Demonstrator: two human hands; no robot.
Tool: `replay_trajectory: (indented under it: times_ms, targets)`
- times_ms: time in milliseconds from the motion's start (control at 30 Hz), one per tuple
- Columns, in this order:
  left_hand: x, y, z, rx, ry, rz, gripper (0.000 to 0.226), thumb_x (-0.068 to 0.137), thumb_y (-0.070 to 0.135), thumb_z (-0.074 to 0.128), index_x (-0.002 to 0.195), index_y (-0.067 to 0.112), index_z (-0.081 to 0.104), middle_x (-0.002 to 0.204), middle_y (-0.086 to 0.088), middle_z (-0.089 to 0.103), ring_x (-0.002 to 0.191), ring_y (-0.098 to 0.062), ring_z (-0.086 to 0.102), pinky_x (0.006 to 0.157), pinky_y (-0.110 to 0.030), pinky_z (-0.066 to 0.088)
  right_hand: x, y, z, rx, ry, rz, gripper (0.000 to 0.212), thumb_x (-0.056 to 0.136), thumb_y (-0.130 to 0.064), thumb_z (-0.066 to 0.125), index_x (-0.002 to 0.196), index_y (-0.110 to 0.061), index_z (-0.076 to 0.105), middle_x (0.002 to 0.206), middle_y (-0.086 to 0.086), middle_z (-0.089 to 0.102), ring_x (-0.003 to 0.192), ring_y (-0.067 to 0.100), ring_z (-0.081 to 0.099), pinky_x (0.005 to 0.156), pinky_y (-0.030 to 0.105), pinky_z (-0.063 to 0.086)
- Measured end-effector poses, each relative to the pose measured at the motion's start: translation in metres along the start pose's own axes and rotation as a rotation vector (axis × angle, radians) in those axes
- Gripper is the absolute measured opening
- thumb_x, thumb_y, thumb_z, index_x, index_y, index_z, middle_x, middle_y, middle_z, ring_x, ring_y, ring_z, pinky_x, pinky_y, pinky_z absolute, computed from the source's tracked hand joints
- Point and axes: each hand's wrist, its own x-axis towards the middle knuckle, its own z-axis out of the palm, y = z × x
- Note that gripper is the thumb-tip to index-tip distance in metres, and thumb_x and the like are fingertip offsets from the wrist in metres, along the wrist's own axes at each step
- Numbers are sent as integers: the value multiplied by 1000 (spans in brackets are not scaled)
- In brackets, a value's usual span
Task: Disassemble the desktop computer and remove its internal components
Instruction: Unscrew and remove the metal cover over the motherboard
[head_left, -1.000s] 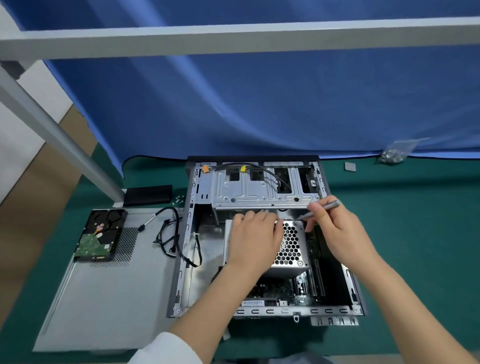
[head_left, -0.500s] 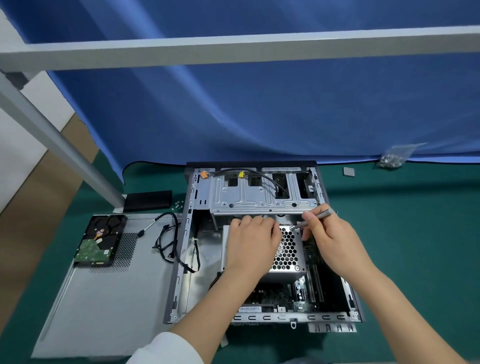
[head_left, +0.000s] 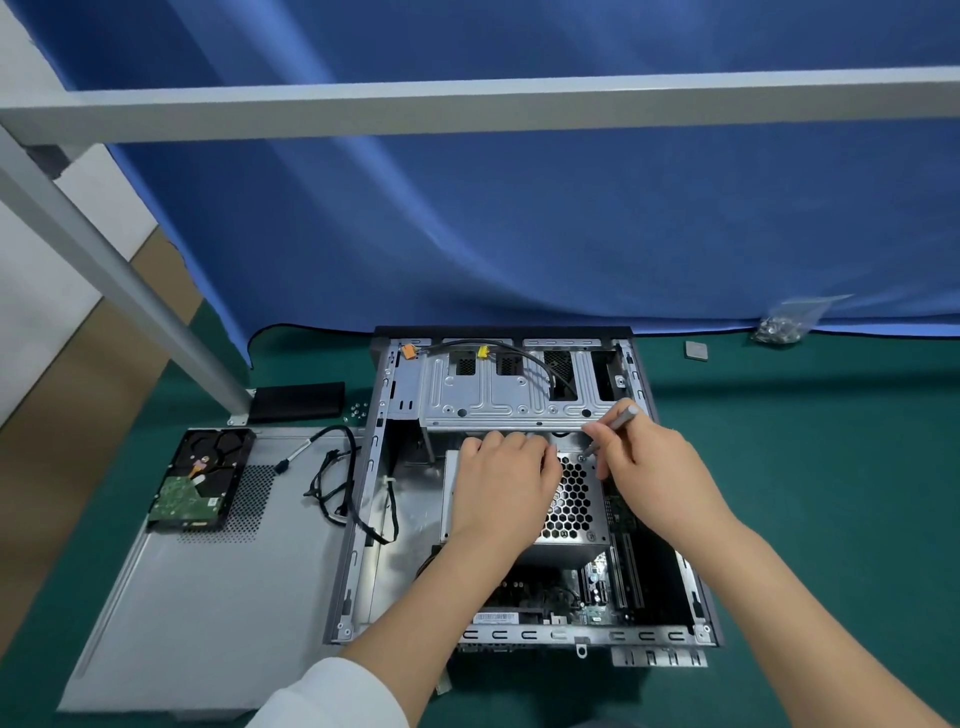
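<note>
The open desktop case (head_left: 363, 519) lies flat on the green mat. Inside it sits a silver power supply (head_left: 576, 499) with a honeycomb grille. My left hand (head_left: 501, 483) rests on top of the power supply, fingers curled over its far edge. My right hand (head_left: 649, 462) pinches a grey screwdriver (head_left: 621, 418), whose tip meets a screw at the power supply's far right corner. The drive cage (head_left: 498, 400) spans the far end of the case. The motherboard (head_left: 597, 587) shows below the power supply.
A removed hard drive (head_left: 200, 478) lies on the detached side panel (head_left: 208, 597) at left, beside loose black cables (head_left: 332, 483). A black box (head_left: 296, 401) and small screws (head_left: 357, 410) sit behind. A screw bag (head_left: 784, 325) and a small grey square (head_left: 696, 349) lie far right.
The view has shifted slightly. My right hand and the screwdriver have moved a little left toward the power supply's corner screw. My left hand stays on the power supply.
</note>
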Motion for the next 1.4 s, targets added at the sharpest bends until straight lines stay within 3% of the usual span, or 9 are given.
replay_trajectory:
  times_ms: [133, 333, 500, 633, 767, 1000, 1133, 1233, 1400]
  targets:
    - [0, 0, 0, -6, -7, -2, 39, 100, 37, 28, 97, 21, 63, 91, 4, 65, 86, -20, 53, 81, -35, 33, 2, -7, -1, -86, 19, 6, 26, 97, -46, 38, 92, -22, 48, 72, -4, 66, 71, 21, 61, 68, 39, 51]
    - [-1, 0, 0, -22, 1, 0, 39, 100, 37, 28, 97, 21, 63, 92, 5, 65, 86, -19, 53, 82, -35, 32, 5, -17, -7, -156, -1, -35, 21, 93, -40, 52, 84, -21, 55, 71, -2, 59, 74, 19, 55, 62, 30, 42]
    - [0, 0, 1, -19, 7, -11, 41, 100, 38, 26, 94, 21, 62, 89, 5, 65, 84, -19, 51, 82, -34, 31, 14, -27, -23, -114, -192, 89, 13, 88, -21, 59, 75, -22, 61, 78, -2, 70, 73, 14, 60, 58, 23, 44]
    - [0, 0, 0, -24, 14, -6, 41, 101, 38, 25, 94, 22, 61, 88, 5, 64, 83, -19, 51, 81, -34, 32, 21, -39, -35, -107, -303, 138, 21, 88, -13, 51, 81, -6, 70, 77, 8, 73, 69, 21, 66, 70, 32, 55]
    - [-1, -1, 0, -42, 15, 13, 38, 102, 37, 25, 93, 23, 59, 89, 6, 63, 82, -18, 49, 78, -33, 30, 29, -50, -36, -239, -363, 125, 20, 90, -9, 50, 84, -6, 69, 77, 7, 74, 77, 22, 71, 69, 30, 55]
    - [-1, -2, 1, -53, 12, 4, 36, 100, 37, 27, 87, 21, 57, 85, 4, 62, 79, -19, 47, 77, -33, 29, 39, -52, -37, -505, -258, 36, 11, 83, -17, 60, 88, -8, 64, 84, 7, 69, 88, 25, 65, 74, 35, 54]
    - [-1, -3, 2, -46, 21, 5, 36, 100, 36, 28, 87, 21, 58, 86, 4, 62, 81, -19, 49, 79, -34, 30, 41, -49, -34, -511, -244, -3, 37, 91, -39, 56, 70, -9, 52, 64, 4, 53, 66, 23, 53, 54, 28, 40]
    - [-1, -2, 2, -41, 22, 8, 36, 100, 36, 28, 87, 21, 58, 86, 4, 63, 81, -19, 50, 79, -34, 31, 38, -49, -33, -518, -229, -51, 36, 93, -33, 55, 69, -8, 50, 66, 7, 54, 62, 22, 48, 50, 27, 33]
    - [-1, -3, 1, -45, 26, 10, 36, 100, 37, 27, 82, 21, 54, 83, 4, 61, 78, -19, 49, 77, -34, 30, 34, -51, -32, -549, -260, -149, 22, 95, -28, 52, 85, -9, 53, 83, 8, 59, 76, 26, 55, 60, 31, 42]
